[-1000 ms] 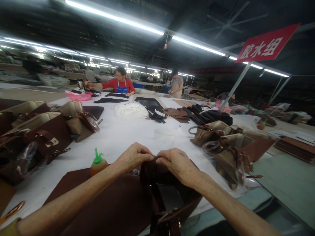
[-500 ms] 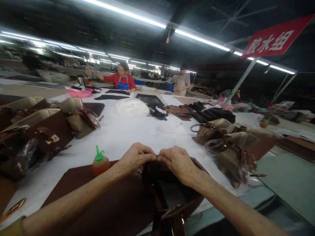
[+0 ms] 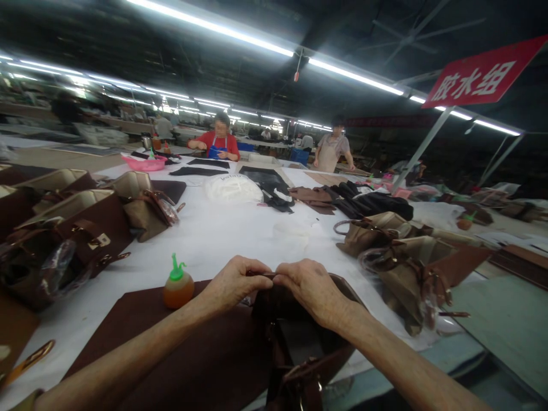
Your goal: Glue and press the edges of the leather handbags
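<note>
A dark brown handbag [image 3: 317,371] stands before me with its top open and a wide brown flap [image 3: 180,354] spread out to the left. My left hand [image 3: 237,282] pinches the bag's far upper rim between thumb and fingers. Right beside it, my right hand [image 3: 306,285] pinches the same rim, the fingertips of both hands nearly touching. The exact edge layers between the fingers are hidden. Just beyond my left forearm, a round glue bottle [image 3: 178,291] with a green spout and amber liquid stands by the flap's far edge.
Several brown bags [image 3: 85,228] stand at the left, and more bags [image 3: 406,262] at the right. A white bundle [image 3: 233,188], dark fabric pieces [image 3: 363,200] and a pink basin [image 3: 145,164] lie farther back. Two people work across the white table [image 3: 252,234].
Both hands keep pinching the rim, with the fingers slightly shifted along it. The person in red has lowered a raised arm. The view has turned a little left.
</note>
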Action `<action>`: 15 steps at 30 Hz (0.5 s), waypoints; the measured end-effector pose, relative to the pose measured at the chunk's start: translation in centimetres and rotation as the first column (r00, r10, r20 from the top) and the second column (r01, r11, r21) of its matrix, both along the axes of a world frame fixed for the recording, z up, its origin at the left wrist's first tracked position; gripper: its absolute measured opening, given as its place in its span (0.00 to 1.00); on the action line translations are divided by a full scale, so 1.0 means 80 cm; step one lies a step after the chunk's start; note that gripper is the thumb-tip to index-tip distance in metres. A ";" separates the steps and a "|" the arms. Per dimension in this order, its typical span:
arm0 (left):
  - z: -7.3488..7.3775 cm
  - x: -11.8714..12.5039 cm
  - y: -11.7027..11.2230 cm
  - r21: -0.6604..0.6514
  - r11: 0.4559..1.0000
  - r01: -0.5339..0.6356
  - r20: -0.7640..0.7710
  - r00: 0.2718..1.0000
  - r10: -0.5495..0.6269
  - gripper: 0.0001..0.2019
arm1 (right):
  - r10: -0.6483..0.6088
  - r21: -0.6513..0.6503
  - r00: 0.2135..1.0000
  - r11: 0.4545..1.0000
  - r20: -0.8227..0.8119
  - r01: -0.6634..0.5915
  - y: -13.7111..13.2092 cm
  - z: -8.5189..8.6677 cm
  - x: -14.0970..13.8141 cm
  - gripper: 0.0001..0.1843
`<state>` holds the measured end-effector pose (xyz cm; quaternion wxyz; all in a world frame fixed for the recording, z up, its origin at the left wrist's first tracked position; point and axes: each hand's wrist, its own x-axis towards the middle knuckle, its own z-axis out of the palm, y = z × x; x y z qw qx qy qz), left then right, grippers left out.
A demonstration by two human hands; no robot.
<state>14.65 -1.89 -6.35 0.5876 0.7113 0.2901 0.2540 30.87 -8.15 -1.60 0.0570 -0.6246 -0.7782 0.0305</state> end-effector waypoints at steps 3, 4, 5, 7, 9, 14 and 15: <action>-0.002 0.005 -0.001 0.049 0.998 -0.029 0.003 1.000 0.029 0.13 | 0.017 0.019 1.000 1.000 0.001 -0.017 -0.001 -0.003 0.000 0.16; -0.002 0.005 -0.002 0.056 0.998 -0.034 0.002 0.999 0.034 0.13 | 0.023 0.029 1.000 0.999 -0.004 -0.023 -0.001 -0.004 0.000 0.16; -0.001 0.006 -0.002 0.064 0.997 -0.038 -0.002 0.999 0.038 0.13 | 0.028 0.035 1.000 0.999 -0.011 -0.028 -0.002 -0.004 0.001 0.16; 0.001 0.005 -0.003 0.102 0.994 -0.050 -0.019 0.998 0.052 0.12 | 0.027 0.032 0.999 0.999 -0.019 -0.026 -0.003 -0.003 0.006 0.16; 0.004 0.004 -0.004 0.143 0.988 -0.059 -0.041 0.997 0.065 0.13 | -0.001 0.009 1.000 1.000 -0.019 0.001 -0.006 0.000 0.018 0.16; 0.007 0.007 -0.002 0.180 0.982 -0.062 -0.069 0.995 0.075 0.13 | -0.084 -0.030 0.995 0.996 -0.048 0.083 -0.020 0.001 0.075 0.17; 0.007 0.009 -0.001 0.190 0.980 -0.064 -0.073 0.994 0.079 0.13 | -0.100 -0.033 0.993 0.995 -0.061 0.098 -0.024 0.000 0.085 0.18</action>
